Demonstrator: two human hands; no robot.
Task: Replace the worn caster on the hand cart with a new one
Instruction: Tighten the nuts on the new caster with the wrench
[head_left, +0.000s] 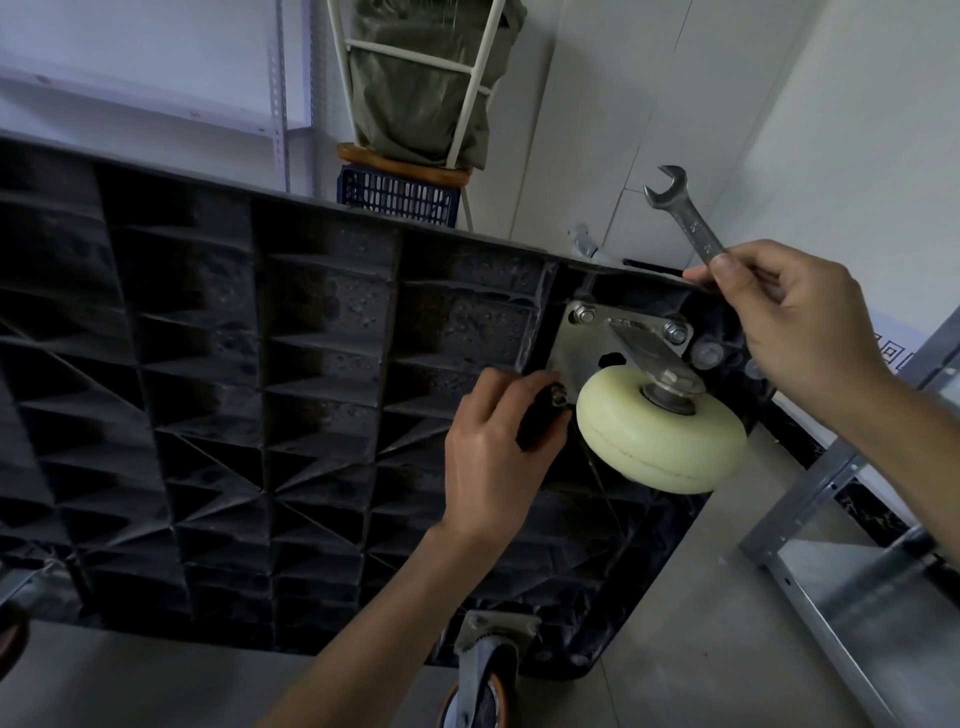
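Note:
The hand cart (260, 364) lies upside down, its black ribbed underside facing me. A cream-white caster (660, 436) sits on a metal mounting plate (576, 353) at the cart's far right corner, with nuts (585, 314) visible on the plate's top bolts. My left hand (493, 457) pinches a small nut or bolt (558, 396) at the plate's lower left corner. My right hand (784, 322) grips the handle of an open-end wrench (680, 213), held up above the caster, its jaw pointing away.
An orange-wheeled caster (488, 680) stands on the cart's near edge; another is at the left edge (10, 629). Metal shelving (831, 519) is at right. A stool with a bag (415, 104) and a blue crate (397, 195) stand behind the cart.

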